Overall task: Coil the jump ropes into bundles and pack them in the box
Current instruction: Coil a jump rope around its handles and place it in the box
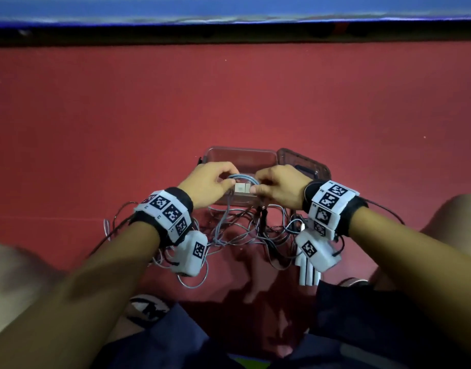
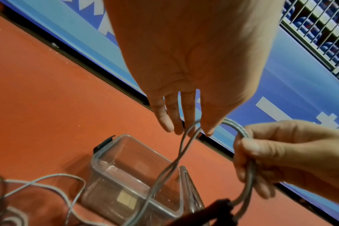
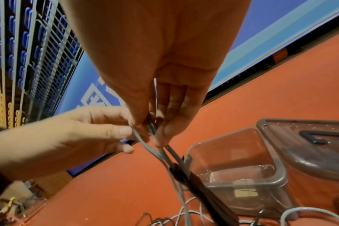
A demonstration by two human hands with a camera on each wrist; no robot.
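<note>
While both hands work at mid-frame, the right hand (image 1: pixel 279 186) pinches a few gray loops of jump rope (image 2: pixel 244 134) and the left hand (image 1: pixel 206 182) pinches the strand feeding them: coiling is under way. Next, I'd guess, more slack from the floor tangle (image 1: pixel 245 233). Just behind, the clear box (image 3: pixel 242 160) looks empty.

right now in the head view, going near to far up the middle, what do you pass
tangled jump ropes on the floor → the two hands, left hand and right hand, holding a grey rope loop → clear box → bare red floor → blue wall
</note>
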